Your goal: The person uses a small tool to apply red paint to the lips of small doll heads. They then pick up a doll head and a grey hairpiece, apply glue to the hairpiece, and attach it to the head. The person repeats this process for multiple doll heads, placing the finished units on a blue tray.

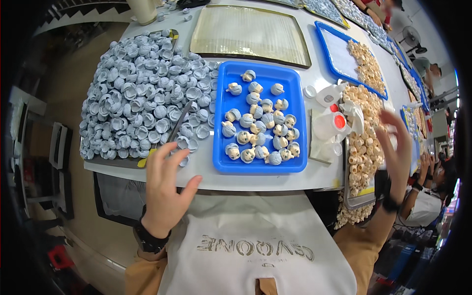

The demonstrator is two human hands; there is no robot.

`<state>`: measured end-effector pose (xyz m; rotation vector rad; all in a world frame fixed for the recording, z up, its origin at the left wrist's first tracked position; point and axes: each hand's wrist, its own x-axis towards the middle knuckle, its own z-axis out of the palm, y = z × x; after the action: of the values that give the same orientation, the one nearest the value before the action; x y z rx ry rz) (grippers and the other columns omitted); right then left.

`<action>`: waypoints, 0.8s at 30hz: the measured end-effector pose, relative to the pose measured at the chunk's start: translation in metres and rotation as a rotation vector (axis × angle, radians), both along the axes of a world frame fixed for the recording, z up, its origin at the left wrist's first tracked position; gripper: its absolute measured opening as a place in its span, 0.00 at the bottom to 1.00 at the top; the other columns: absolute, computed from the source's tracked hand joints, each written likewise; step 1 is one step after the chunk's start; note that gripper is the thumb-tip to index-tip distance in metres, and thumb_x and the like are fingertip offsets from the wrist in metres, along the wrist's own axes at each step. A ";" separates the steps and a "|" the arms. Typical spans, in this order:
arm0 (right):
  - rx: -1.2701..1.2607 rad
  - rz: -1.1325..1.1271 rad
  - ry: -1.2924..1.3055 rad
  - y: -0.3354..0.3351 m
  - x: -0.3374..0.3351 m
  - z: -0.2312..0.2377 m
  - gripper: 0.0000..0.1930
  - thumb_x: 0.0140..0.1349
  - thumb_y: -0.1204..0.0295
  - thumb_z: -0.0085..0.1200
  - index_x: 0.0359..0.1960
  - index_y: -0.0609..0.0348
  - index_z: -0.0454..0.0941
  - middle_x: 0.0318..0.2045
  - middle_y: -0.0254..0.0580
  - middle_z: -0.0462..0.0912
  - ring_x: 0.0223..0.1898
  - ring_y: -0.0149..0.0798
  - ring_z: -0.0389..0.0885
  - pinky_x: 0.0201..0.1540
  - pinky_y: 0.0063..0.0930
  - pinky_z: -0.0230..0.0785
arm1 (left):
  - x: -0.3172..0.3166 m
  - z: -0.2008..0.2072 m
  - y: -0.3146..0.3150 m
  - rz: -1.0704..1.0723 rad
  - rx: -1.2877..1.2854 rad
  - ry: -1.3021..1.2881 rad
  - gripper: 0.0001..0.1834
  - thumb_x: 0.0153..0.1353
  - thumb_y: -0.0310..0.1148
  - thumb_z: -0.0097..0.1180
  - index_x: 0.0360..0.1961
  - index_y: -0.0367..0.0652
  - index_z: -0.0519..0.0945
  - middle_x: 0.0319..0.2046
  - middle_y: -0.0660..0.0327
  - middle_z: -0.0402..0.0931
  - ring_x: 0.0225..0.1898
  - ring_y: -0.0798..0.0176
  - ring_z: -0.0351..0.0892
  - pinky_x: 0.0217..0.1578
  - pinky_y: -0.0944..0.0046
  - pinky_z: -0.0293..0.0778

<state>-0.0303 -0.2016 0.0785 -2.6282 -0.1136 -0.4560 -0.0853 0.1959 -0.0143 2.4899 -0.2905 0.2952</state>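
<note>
My left hand is open, thumb and fingers apart, at the table's front edge beside a heap of pale blue-grey doll hair shells. On that heap lies a thin dark pointed tool, just beyond my fingertips. My right hand hovers at the right over a heap of beige hollow doll head pieces; its fingers are curved and apart, and no held piece shows. Between my hands stands a blue tray with several doll heads wearing blue-grey hair, lying at different angles.
White bottles with red caps, crumpled tissue and a small clear cup stand right of the tray. Behind lies a shallow lined tray. A second blue tray holds beige pieces. Other people work at far right.
</note>
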 end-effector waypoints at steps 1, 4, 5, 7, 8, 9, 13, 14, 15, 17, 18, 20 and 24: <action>-0.022 -0.036 -0.025 0.012 -0.024 0.004 0.16 0.54 0.76 0.54 0.46 0.65 0.75 0.41 0.42 0.80 0.44 0.33 0.75 0.45 0.24 0.63 | 0.000 -0.004 -0.004 0.001 0.023 0.019 0.29 0.43 0.26 0.63 0.50 0.39 0.70 0.52 0.50 0.64 0.53 0.48 0.64 0.53 0.54 0.62; 0.046 0.075 0.009 0.040 -0.082 -0.007 0.16 0.46 0.76 0.59 0.39 0.64 0.76 0.34 0.47 0.80 0.33 0.40 0.77 0.36 0.29 0.68 | 0.004 -0.002 -0.004 0.058 0.015 0.001 0.28 0.44 0.24 0.63 0.51 0.39 0.70 0.51 0.50 0.63 0.52 0.47 0.64 0.52 0.54 0.63; 0.106 0.216 0.091 0.056 -0.087 -0.012 0.16 0.44 0.76 0.61 0.38 0.64 0.77 0.33 0.47 0.80 0.31 0.43 0.78 0.34 0.31 0.70 | 0.002 0.001 -0.001 0.100 0.019 -0.002 0.28 0.45 0.24 0.62 0.51 0.39 0.70 0.50 0.50 0.63 0.51 0.47 0.64 0.51 0.55 0.63; 0.203 0.319 0.191 0.086 -0.084 -0.029 0.17 0.44 0.77 0.63 0.39 0.63 0.78 0.33 0.47 0.79 0.31 0.46 0.78 0.34 0.32 0.70 | 0.001 -0.004 0.008 0.210 0.069 -0.050 0.22 0.47 0.22 0.59 0.46 0.37 0.71 0.44 0.51 0.66 0.46 0.49 0.67 0.47 0.57 0.66; 0.266 0.332 0.217 0.098 -0.080 -0.040 0.16 0.44 0.78 0.63 0.39 0.63 0.79 0.33 0.47 0.79 0.31 0.46 0.78 0.33 0.32 0.70 | 0.000 -0.007 0.014 0.243 0.087 -0.036 0.20 0.48 0.22 0.59 0.45 0.36 0.72 0.42 0.51 0.67 0.45 0.49 0.68 0.45 0.58 0.66; 0.283 0.380 0.182 0.110 -0.074 -0.047 0.16 0.45 0.78 0.63 0.39 0.63 0.79 0.32 0.46 0.79 0.30 0.45 0.78 0.32 0.31 0.70 | -0.001 -0.009 0.019 0.289 0.098 -0.020 0.18 0.48 0.22 0.58 0.43 0.36 0.72 0.41 0.51 0.68 0.43 0.50 0.69 0.43 0.58 0.67; 0.355 0.582 0.114 0.140 -0.058 -0.053 0.15 0.46 0.77 0.63 0.38 0.62 0.79 0.31 0.43 0.80 0.29 0.43 0.78 0.30 0.30 0.70 | 0.003 -0.019 0.026 0.349 0.114 -0.081 0.09 0.49 0.22 0.59 0.33 0.37 0.76 0.31 0.57 0.70 0.30 0.56 0.72 0.30 0.61 0.68; 0.360 0.611 0.108 0.143 -0.056 -0.053 0.15 0.47 0.77 0.63 0.38 0.61 0.79 0.31 0.43 0.80 0.29 0.42 0.78 0.30 0.30 0.70 | 0.004 -0.019 0.027 0.357 0.133 -0.076 0.08 0.48 0.22 0.60 0.32 0.37 0.76 0.29 0.57 0.70 0.28 0.57 0.71 0.28 0.61 0.68; 0.390 0.610 0.096 0.146 -0.055 -0.056 0.14 0.47 0.77 0.63 0.38 0.61 0.78 0.31 0.43 0.80 0.29 0.42 0.78 0.30 0.30 0.70 | 0.004 -0.019 0.028 0.362 0.151 -0.072 0.07 0.48 0.22 0.60 0.30 0.37 0.76 0.27 0.58 0.70 0.26 0.58 0.71 0.27 0.62 0.67; 0.433 0.591 0.078 0.145 -0.054 -0.062 0.13 0.47 0.77 0.62 0.37 0.61 0.78 0.31 0.42 0.80 0.29 0.41 0.78 0.30 0.30 0.70 | 0.005 -0.022 0.026 0.369 0.146 -0.065 0.05 0.48 0.22 0.61 0.27 0.37 0.77 0.24 0.59 0.69 0.23 0.59 0.69 0.25 0.62 0.66; 0.439 0.567 0.074 0.142 -0.054 -0.061 0.12 0.48 0.78 0.62 0.36 0.61 0.78 0.30 0.42 0.80 0.29 0.41 0.78 0.30 0.30 0.70 | 0.006 -0.023 0.025 0.374 0.132 -0.064 0.05 0.48 0.22 0.61 0.27 0.37 0.76 0.23 0.59 0.69 0.22 0.60 0.69 0.25 0.62 0.66; 0.424 0.532 0.044 0.134 -0.056 -0.065 0.14 0.47 0.77 0.63 0.38 0.61 0.78 0.32 0.43 0.80 0.30 0.42 0.78 0.30 0.30 0.71 | 0.006 -0.023 0.030 0.365 0.109 -0.073 0.06 0.48 0.23 0.61 0.26 0.39 0.75 0.22 0.58 0.68 0.22 0.58 0.71 0.24 0.60 0.67; 0.085 0.355 -0.224 0.132 -0.060 -0.051 0.16 0.48 0.72 0.62 0.41 0.59 0.79 0.37 0.42 0.80 0.32 0.42 0.78 0.33 0.30 0.71 | -0.010 0.011 0.023 0.280 -0.009 -0.151 0.07 0.46 0.18 0.61 0.25 0.37 0.76 0.19 0.61 0.65 0.18 0.65 0.65 0.19 0.66 0.60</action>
<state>-0.0905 -0.0693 0.0280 -2.3959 -0.6070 -0.6104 -0.0956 0.2189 -0.0033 2.5028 0.0013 0.5986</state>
